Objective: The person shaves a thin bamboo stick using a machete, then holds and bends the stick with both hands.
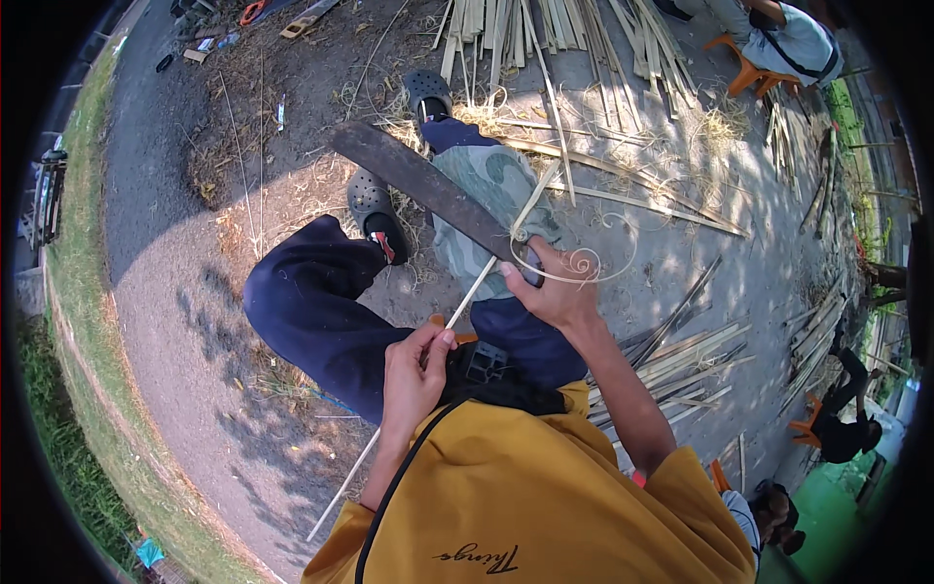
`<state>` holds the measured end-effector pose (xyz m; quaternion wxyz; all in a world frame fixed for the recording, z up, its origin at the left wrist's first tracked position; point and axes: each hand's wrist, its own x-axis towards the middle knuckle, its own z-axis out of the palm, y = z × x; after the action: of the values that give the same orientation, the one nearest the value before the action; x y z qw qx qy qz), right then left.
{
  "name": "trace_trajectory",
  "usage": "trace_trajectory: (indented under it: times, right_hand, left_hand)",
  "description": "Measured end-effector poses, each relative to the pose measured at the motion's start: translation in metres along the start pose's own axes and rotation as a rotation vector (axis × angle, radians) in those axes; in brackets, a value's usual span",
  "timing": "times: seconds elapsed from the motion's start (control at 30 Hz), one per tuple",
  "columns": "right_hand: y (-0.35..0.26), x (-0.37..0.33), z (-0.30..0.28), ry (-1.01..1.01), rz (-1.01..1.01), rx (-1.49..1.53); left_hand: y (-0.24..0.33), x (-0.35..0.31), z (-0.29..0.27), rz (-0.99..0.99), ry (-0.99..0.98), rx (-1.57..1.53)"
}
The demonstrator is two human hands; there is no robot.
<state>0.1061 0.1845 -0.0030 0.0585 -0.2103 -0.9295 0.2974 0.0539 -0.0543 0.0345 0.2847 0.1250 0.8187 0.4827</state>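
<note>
My left hand (413,375) is closed, thumb and fingers pinching a long thin bamboo strip (471,295). The strip runs from lower left, past my forearm, up across my right leg. My right hand (561,287) grips a machete, its handle mostly hidden in the fist. The wide dark machete blade (418,185) points up and left, crossing the strip just beside my right thumb. Thin curled shavings (584,265) hang around the right hand. Beneath the blade a camouflage-patterned cloth (465,248) covers my right leg.
Split bamboo strips (545,29) lie in a large pile ahead, and another strip pile (681,365) is at my right. Shavings litter the ground near my dark clogs (370,200). A handsaw (309,19) lies far left. Other people sit on orange stools (749,73) along the right.
</note>
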Motion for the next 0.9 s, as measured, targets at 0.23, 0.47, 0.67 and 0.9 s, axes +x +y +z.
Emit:
trace_trajectory:
  times: [0.23, 0.47, 0.67, 0.9]
  right_hand:
    - [0.005, -0.001, 0.002, 0.111, -0.139, -0.037]
    - [-0.001, -0.002, 0.004, 0.029, -0.039, -0.028]
    - [-0.001, -0.001, 0.004, 0.119, -0.238, -0.036]
    - [0.008, 0.002, 0.001, 0.064, 0.063, 0.064]
  left_hand:
    - [-0.012, -0.011, -0.009, -0.008, -0.008, -0.038]
    - [-0.002, -0.017, -0.013, -0.120, -0.004, -0.025]
    - [0.015, 0.000, -0.013, 0.000, -0.006, 0.034]
    - [-0.021, -0.041, -0.045, -0.179, -0.124, -0.089]
